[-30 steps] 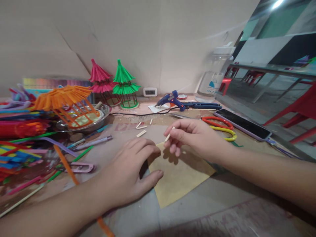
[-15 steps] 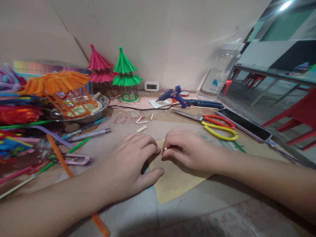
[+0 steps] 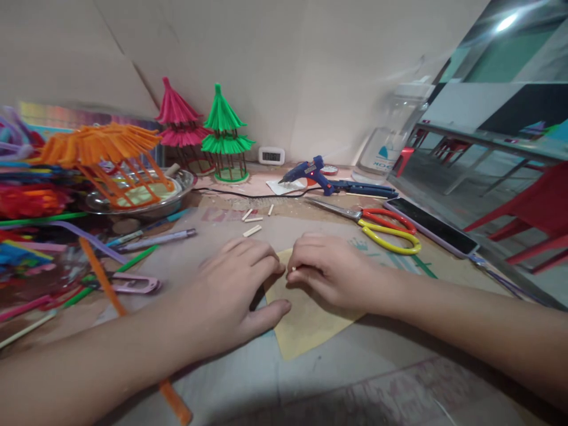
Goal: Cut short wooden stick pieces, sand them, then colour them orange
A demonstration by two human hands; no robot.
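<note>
A yellow-tan sheet of paper (image 3: 306, 331) lies flat on the table in front of me. My left hand (image 3: 239, 284) rests at its left edge, palm down, thumb spread away from the fingers, holding nothing. Above the sheet, my right hand (image 3: 331, 269) pinches a small pale stick (image 3: 293, 270) between thumb and fingers; only its tip shows. Several short wooden stick pieces (image 3: 252, 231) lie just beyond the left hand. Scissors (image 3: 390, 229) with red and yellow handles lie beyond my right hand.
A blue glue gun (image 3: 306, 171) stands at the back, its black cord running left. A phone (image 3: 430, 228) and water bottle (image 3: 384, 139) are right. Left are an orange pipe-cleaner model (image 3: 102, 142) on a metal bowl (image 3: 186, 186), pens and pipe cleaners. Green (image 3: 224, 115) and pink models (image 3: 175, 109) stand behind.
The view has shifted slightly. Both hands keep nearly the same pose, with the right hand still pinching the small stick over the sheet.
</note>
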